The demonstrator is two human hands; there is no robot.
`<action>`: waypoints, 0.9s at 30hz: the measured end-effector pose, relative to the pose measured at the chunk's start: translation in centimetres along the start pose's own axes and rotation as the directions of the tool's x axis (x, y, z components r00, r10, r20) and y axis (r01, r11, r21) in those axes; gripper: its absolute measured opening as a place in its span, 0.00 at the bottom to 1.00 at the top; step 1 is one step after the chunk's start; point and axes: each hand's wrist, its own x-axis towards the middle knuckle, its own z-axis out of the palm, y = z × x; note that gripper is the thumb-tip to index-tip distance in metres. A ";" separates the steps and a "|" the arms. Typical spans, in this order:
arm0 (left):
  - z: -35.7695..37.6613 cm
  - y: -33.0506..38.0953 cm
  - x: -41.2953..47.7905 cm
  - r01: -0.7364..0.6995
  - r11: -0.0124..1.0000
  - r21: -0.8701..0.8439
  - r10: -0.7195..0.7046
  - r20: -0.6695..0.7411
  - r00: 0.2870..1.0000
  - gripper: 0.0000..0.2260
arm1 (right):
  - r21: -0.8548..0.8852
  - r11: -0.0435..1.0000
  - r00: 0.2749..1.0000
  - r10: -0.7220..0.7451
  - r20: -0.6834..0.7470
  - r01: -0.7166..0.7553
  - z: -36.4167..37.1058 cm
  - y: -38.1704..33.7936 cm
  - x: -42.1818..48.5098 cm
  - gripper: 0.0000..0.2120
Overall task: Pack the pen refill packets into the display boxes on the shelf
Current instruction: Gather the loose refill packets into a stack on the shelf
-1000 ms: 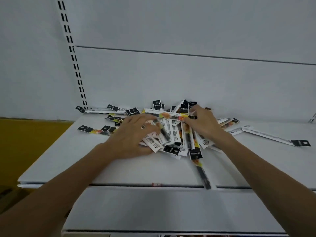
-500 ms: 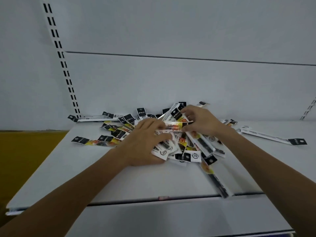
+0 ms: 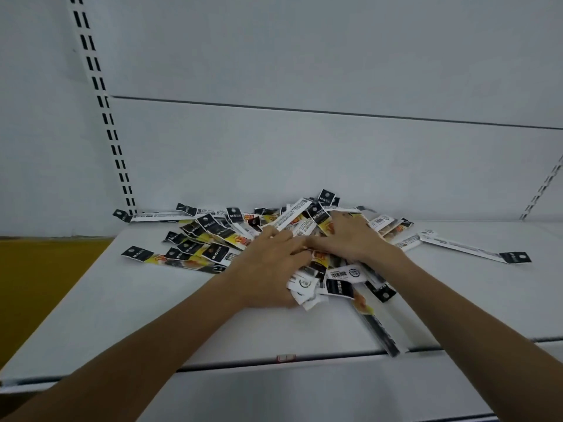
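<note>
Several pen refill packets [image 3: 213, 239], long and narrow with black, white and yellow print, lie heaped at the back of a white shelf [image 3: 146, 315]. My left hand [image 3: 268, 269] lies over the heap's front, fingers curled round a bunch of packets whose ends stick out under the palm. My right hand [image 3: 350, 242] covers the heap's top right, its fingers bent over packets and meeting the left fingers. One long packet [image 3: 380, 330] juts over the shelf's front edge. A single packet [image 3: 472, 249] lies apart to the right.
A white back panel rises behind the heap, with a slotted upright [image 3: 103, 117] at the left and another [image 3: 542, 190] at the far right. A yellow surface [image 3: 39, 284] lies left of the shelf. A lower white shelf [image 3: 304, 394] runs beneath the front edge.
Both hands have drawn together over the heap, and the packets are bunched tighter between them. The view has shifted closer and slightly downward.
</note>
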 end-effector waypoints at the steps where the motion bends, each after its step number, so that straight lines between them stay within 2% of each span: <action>1: 0.0 0.2 -0.1 -0.014 1.000 -0.008 0.014 -0.007 1.000 0.25 | 0.017 1.000 1.000 -0.006 -0.014 0.006 -0.3 0.1 0.0 0.35; 4: -0.7 0.1 -1.0 -0.010 0.988 -0.157 0.006 -0.026 1.000 0.26 | 0.080 0.997 0.998 0.025 -0.065 -0.019 -1.6 1.7 0.2 0.26; 7: -1.8 -1.4 -2.7 0.086 0.954 -0.287 -0.062 0.090 0.994 0.35 | 0.080 0.994 0.988 0.086 -0.132 -0.076 -2.2 3.3 0.5 0.20; 9: -2.3 -2.4 -3.6 0.145 0.954 -0.264 -0.104 0.162 0.981 0.39 | 0.145 0.985 0.988 0.110 -0.106 -0.094 -2.2 3.0 0.4 0.23; 11: -2.5 -2.8 -4.1 0.198 0.960 -0.196 -0.149 0.243 0.959 0.41 | 0.185 0.976 0.993 0.118 0.000 -0.116 -2.1 2.0 0.1 0.31; 12: -2.6 -2.7 -4.1 0.224 0.965 -0.135 -0.180 0.277 0.944 0.43 | 0.175 0.979 0.994 0.101 0.050 -0.109 -2.1 1.5 0.0 0.32; 13: -2.5 -2.6 -4.0 0.246 0.967 -0.067 -0.216 0.300 0.929 0.43 | 0.151 0.983 0.993 0.089 0.082 -0.101 -2.0 1.1 0.0 0.29; 15: -2.4 -2.3 -3.8 0.255 0.967 0.012 -0.248 0.280 0.927 0.40 | 0.107 0.988 0.991 0.104 0.079 -0.112 -2.0 0.8 0.0 0.26; 17: -2.1 -2.0 -3.8 0.229 0.973 0.014 -0.228 0.163 0.960 0.33 | 0.100 0.988 0.992 0.117 0.049 -0.121 -1.9 0.5 0.1 0.26; 19: -1.7 -1.8 -4.2 0.217 0.976 -0.027 -0.214 0.095 0.972 0.32 | 0.048 0.991 0.992 0.119 0.049 -0.121 -1.6 -0.2 -0.1 0.29; 20: -1.8 -1.6 -4.3 0.235 0.969 -0.070 -0.225 0.127 0.966 0.34 | -0.013 0.994 0.991 0.113 0.065 -0.113 -1.3 -0.5 -0.2 0.31; 22: -2.5 -1.4 -4.5 0.314 0.940 -0.132 -0.266 0.293 0.918 0.43 | -0.102 0.990 0.989 0.107 0.102 -0.097 -1.0 -0.7 -0.4 0.32; 24: -3.3 -1.6 -4.4 0.368 0.921 -0.126 -0.279 0.445 0.851 0.51 | -0.043 0.995 0.988 0.098 0.119 -0.093 -1.2 -0.2 -0.4 0.27; 27: -3.5 -1.5 -4.4 0.385 0.912 -0.144 -0.283 0.459 0.842 0.53 | 0.130 0.985 0.991 0.099 0.091 -0.110 -2.1 0.6 -0.5 0.17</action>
